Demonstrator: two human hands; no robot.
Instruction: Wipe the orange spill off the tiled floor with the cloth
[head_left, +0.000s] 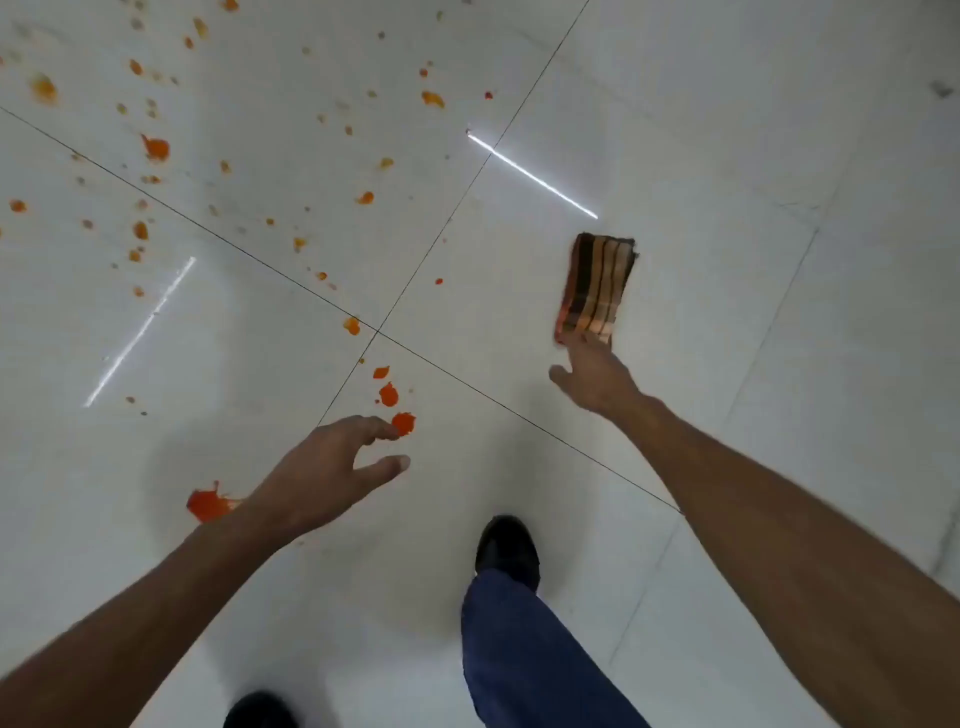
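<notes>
Brown and orange stripes mark the folded cloth, which lies on the right side of the floor, apart from most of the mess. The right hand reaches down to its near edge, thumb splayed wide and forefinger straight against the fabric. The other fingertips are hidden there, so I cannot tell whether it has hold of the cloth. The left hand hangs loosely spread and holds nothing, just above a few blobs. The orange spill is scattered in drops and splats across the glossy white tiles, thickest at upper left. Thin dark joints cross mid-floor, and strip lights reflect in the glaze. Black shoes and a blue trouser leg show below.
</notes>
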